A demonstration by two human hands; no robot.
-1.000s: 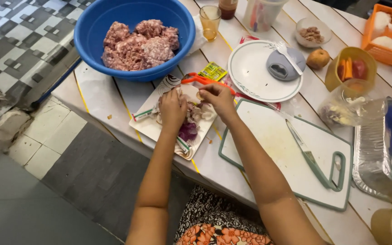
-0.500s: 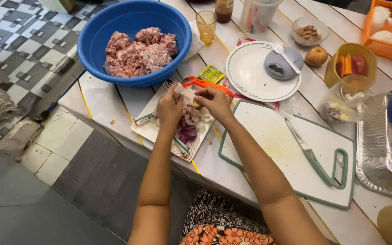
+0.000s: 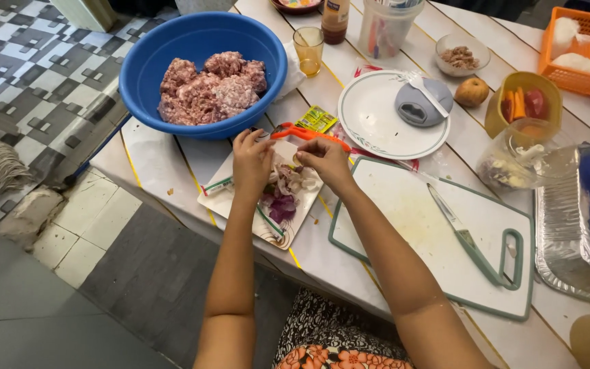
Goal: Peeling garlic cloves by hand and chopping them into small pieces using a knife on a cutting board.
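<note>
Filling the blue bowl (image 3: 141,75), the minced meat (image 3: 212,85) looks ready, and the cutting board (image 3: 411,219) with its knife (image 3: 462,236) lies idle. Peeling seems unfinished: over the skin-strewn square plate (image 3: 216,205), the left hand (image 3: 250,160) and right hand (image 3: 326,160) pinch a small pale clove or onion piece (image 3: 295,160), fingertips together.

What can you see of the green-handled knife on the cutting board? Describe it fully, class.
The knife lies flat on the white cutting board, which has a green rim. Its slim blade points up-left; its green handle points down-right, ending near the board's handle slot. Nothing holds it: both hands are away to the left over a small tray.
</note>
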